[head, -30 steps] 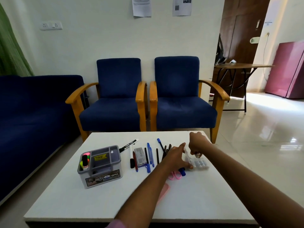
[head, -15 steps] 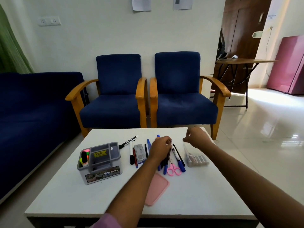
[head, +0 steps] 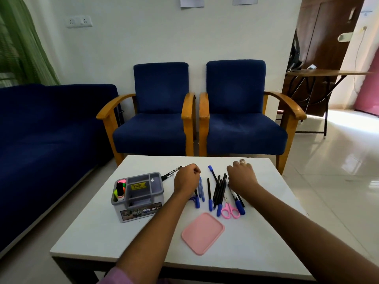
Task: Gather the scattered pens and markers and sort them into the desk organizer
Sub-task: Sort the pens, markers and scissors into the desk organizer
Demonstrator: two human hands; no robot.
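Observation:
The grey desk organizer [head: 141,193] stands on the left of the white table [head: 266,232], with highlighters [head: 120,189] in its left slot. My left hand [head: 187,178] is curled over the top ends of a few blue pens [head: 200,192]; a grip cannot be seen. A black marker [head: 171,174] lies between this hand and the organizer. Several black pens with blue caps [head: 219,191] lie fanned in the middle. My right hand [head: 242,177] is curled down at their right, above a blue-capped marker [head: 238,201]; what lies under it is hidden.
Pink scissors [head: 229,210] lie beside the markers, and a pink lid [head: 203,232] lies nearer to me. Two blue armchairs [head: 160,124] stand behind the table, with a blue sofa [head: 41,130] at the left and tiled floor to the right.
My left hand has moved left from the black pens to the blue pens. My right hand has dropped down over the spot where a clear box stood. The camera has come closer.

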